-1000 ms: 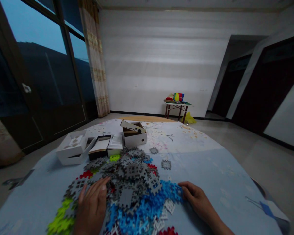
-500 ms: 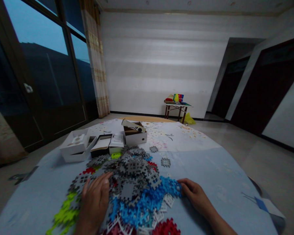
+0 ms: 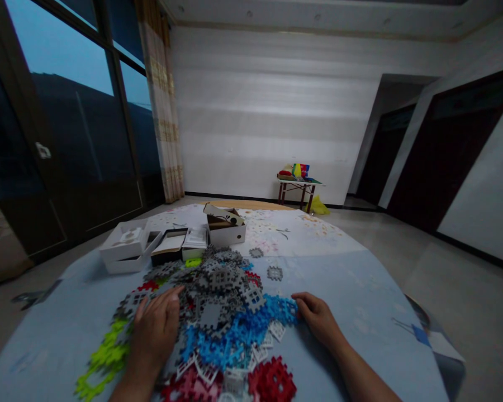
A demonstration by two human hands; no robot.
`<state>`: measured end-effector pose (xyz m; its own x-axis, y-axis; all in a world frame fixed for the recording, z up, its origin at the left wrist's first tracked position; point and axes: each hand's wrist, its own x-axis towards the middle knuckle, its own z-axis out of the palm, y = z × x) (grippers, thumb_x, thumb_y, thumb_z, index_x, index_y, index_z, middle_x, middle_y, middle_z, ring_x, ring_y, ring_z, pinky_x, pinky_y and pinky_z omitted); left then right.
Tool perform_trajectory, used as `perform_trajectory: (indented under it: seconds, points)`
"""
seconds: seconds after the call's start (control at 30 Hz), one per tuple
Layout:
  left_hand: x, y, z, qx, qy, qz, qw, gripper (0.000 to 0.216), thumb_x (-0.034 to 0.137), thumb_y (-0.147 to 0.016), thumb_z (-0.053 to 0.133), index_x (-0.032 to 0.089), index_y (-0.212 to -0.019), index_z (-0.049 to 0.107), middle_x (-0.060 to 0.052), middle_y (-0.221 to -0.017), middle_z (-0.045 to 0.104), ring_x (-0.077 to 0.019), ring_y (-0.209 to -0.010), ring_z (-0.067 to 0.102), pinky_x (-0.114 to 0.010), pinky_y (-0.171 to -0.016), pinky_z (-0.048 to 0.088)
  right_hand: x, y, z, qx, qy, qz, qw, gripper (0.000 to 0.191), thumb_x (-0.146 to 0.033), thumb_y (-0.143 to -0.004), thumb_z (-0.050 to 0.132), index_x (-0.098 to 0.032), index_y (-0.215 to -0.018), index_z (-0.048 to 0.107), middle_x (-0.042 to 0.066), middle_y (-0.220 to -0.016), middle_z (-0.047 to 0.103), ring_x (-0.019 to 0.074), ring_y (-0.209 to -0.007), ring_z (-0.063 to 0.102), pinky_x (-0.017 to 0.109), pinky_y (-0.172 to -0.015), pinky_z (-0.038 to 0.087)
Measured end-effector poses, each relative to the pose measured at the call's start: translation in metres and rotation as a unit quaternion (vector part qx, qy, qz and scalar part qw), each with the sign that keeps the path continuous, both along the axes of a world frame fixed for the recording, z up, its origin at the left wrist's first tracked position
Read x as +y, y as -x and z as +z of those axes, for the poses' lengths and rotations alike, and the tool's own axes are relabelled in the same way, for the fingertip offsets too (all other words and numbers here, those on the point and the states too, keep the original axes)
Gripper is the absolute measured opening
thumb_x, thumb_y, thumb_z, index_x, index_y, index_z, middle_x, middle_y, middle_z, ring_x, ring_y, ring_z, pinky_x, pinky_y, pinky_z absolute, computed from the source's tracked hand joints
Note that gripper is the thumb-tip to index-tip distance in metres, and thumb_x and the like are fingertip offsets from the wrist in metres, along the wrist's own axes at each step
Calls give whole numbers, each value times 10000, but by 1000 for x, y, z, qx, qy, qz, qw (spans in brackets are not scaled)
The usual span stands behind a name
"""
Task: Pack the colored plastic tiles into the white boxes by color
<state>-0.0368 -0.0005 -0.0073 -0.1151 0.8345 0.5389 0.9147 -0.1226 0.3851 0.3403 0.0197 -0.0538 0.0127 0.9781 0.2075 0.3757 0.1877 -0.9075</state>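
Note:
A heap of toothed plastic building pieces lies before me, with grey pieces [image 3: 220, 279] on top and blue pieces [image 3: 251, 329] in front. My left hand [image 3: 157, 329] rests at the heap's left side, fingers stretched out over grey pieces, holding nothing I can see. Beside it lie lime-green pieces [image 3: 109, 354]. My right hand [image 3: 318, 318] is at the right end of the blue pieces, fingers curled together and tips against them; whether it pinches one is hidden. White window-like frames [image 3: 276, 330] and red pieces [image 3: 272, 379] lie nearest me.
Behind the heap stand a white box [image 3: 126, 254], a black-sided open box [image 3: 167, 248] and a white carton with raised flap [image 3: 226, 234]. Two loose grey pieces lie right of the heap, one a square plate [image 3: 275, 273]. A cloth [image 3: 339, 279] covers the round table.
The view has shifted slightly, so everything appears a little further left. Both hands keep about the same places beside the heap, and no piece has plainly moved.

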Motion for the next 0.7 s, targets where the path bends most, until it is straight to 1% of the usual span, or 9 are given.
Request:
perform_trajectory:
  seconds: [0.13,0.23,0.53,0.7]
  points:
    - [1,1,0,5,7,3,1000,519,388,-883,195,177,-1106,613,-92,-1161,654,-240,-1151,541,-527,-1071,229,2,2,4,5,-21,-26,999,433,-504,-792,503,-139,-961,663,7,-598,602,164,-572,562,262,-559,417]
    - [1,2,0,4,9,5,1000,524,395,-880,195,175,-1093,621,-92,-1139,665,-242,-1135,549,-524,-1068,232,2,3,4,4,-29,-29,999,424,-491,-799,500,-135,-958,665,10,-594,604,163,-571,564,263,-563,422]
    - [2,5,-3,-8,18,8,1000,519,403,-871,202,188,-1082,624,-81,-1149,662,-239,-1144,544,-526,-1073,227,0,5,5,12,-6,-12,1000,397,-467,-797,502,-138,-949,663,14,-598,617,176,-576,587,269,-557,429]
    - [1,2,0,-19,17,7,1000,530,411,-872,189,189,-1088,620,-83,-1157,658,-237,-1153,539,-519,-1074,234,0,4,2,7,-5,-11,1000,388,-461,-799,501,-145,-952,664,5,-577,607,174,-574,584,269,-559,426]
